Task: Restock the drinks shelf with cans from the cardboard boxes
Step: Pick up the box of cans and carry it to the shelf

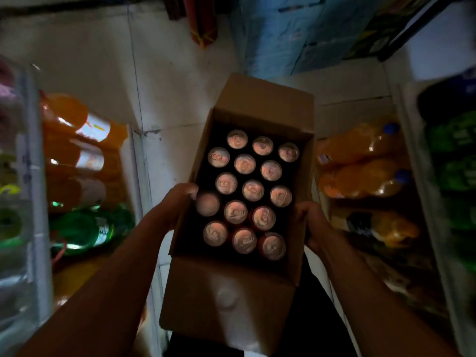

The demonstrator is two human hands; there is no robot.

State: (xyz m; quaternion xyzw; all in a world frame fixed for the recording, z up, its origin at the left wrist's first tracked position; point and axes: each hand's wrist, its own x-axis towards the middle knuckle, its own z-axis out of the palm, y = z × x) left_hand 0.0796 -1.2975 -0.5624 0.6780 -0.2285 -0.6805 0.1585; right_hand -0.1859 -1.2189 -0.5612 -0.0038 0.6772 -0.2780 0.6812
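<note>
An open brown cardboard box [239, 300] with its flaps folded out is held between both hands over a pale tiled floor [164, 81], in a narrow aisle. The left hand [177, 202] grips the box's left wall, its fingers curled over the rim beside a can; the right hand [313, 225] clasps the right wall, thumb on the rim, the rest of its fingers hidden behind the cardboard. Inside stand upright silver-topped drink cans [252, 190] in rows of three, filling the box, one top by the left thumb blurred. Shrink-wrapped packs of orange soda bottles [360, 161] lie stacked on the right, more orange and green bottles [85, 228] on the left beside a white shelf upright [38, 191], and blue wrapped cartons [291, 39] stand at the far end. Judging by the full box, restocking has barely begun: the step in hand looks like carrying the box to the shelf. The next move likely calls for setting it down steadily, level so the cans stay upright, then freeing one hand to lift cans out
</note>
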